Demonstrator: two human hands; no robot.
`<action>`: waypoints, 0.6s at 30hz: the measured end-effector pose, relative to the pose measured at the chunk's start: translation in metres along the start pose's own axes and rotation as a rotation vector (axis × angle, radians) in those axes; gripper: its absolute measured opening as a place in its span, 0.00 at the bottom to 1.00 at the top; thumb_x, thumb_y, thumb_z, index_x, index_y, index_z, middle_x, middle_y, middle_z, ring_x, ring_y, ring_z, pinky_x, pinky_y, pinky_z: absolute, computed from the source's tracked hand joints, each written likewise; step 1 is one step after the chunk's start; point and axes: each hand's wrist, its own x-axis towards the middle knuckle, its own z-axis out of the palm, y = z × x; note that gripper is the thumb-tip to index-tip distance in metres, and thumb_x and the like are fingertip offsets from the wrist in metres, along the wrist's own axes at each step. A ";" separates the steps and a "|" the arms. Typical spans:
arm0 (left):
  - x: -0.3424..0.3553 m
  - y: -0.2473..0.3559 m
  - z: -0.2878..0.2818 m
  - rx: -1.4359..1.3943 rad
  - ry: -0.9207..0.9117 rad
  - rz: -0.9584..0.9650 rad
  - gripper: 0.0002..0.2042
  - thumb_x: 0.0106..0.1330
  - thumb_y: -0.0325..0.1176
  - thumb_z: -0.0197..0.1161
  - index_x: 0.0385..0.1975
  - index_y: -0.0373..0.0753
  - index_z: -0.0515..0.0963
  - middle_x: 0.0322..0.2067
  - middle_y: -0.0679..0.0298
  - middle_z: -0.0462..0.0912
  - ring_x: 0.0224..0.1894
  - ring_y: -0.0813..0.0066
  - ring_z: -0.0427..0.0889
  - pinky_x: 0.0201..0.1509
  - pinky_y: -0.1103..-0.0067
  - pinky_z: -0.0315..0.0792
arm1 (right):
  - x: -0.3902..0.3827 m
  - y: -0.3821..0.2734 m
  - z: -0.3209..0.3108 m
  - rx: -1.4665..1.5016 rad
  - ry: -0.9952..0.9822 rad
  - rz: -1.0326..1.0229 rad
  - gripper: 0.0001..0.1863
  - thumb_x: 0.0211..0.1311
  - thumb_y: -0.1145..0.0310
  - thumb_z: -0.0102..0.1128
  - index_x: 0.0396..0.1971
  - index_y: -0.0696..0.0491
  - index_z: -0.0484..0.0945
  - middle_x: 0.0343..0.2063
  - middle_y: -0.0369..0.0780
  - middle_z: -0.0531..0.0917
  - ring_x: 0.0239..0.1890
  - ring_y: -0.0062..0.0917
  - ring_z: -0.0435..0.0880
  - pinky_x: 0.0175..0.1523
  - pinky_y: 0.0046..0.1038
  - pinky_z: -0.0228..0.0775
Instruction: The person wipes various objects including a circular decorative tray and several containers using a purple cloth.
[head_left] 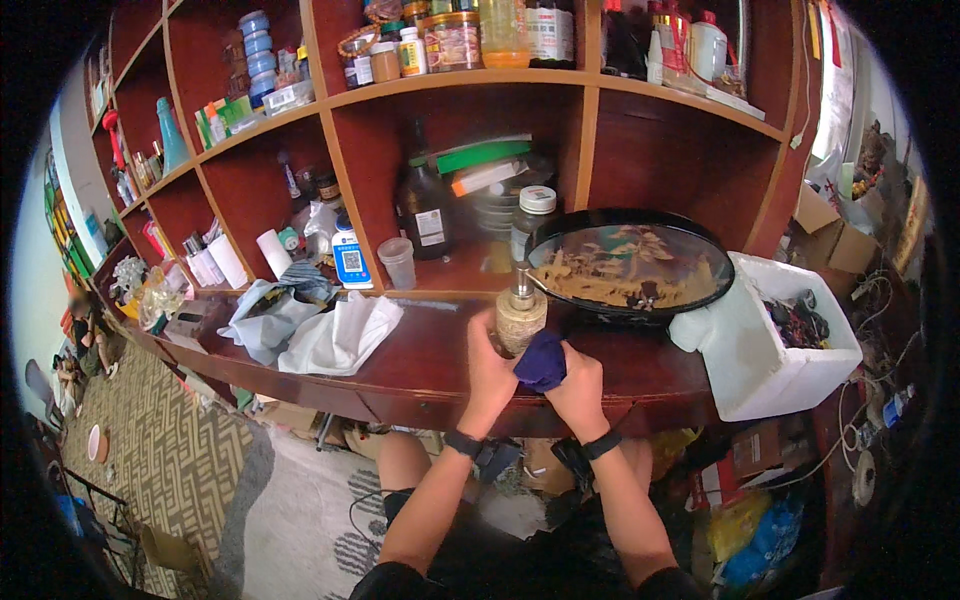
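My left hand is closed around the side of a beige bottle with a ribbed body and a slim metallic neck. It stands upright near the front edge of the dark red wooden counter. In my right hand is a bunched dark purple cloth, pressed to the bottle's lower front on the right side. The cloth hides that part of the bottle and some of my fingertips. Just behind the bottle stands an oval black-framed decorative piece with a tan landscape scene.
To the right, a white foam box holds dark tangled items. Crumpled pale cloths lie on the counter at left. A clear plastic cup, a dark bottle and a white-lidded jar stand behind. Shelves with jars rise above.
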 end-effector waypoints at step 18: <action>-0.001 0.011 0.071 -0.181 -0.439 -0.011 0.42 0.51 0.40 0.84 0.63 0.35 0.65 0.57 0.53 0.78 0.60 0.63 0.78 0.64 0.68 0.71 | -0.153 -0.008 -0.021 0.276 -0.149 0.005 0.18 0.49 0.62 0.80 0.36 0.56 0.85 0.32 0.44 0.88 0.33 0.37 0.89 0.43 0.34 0.80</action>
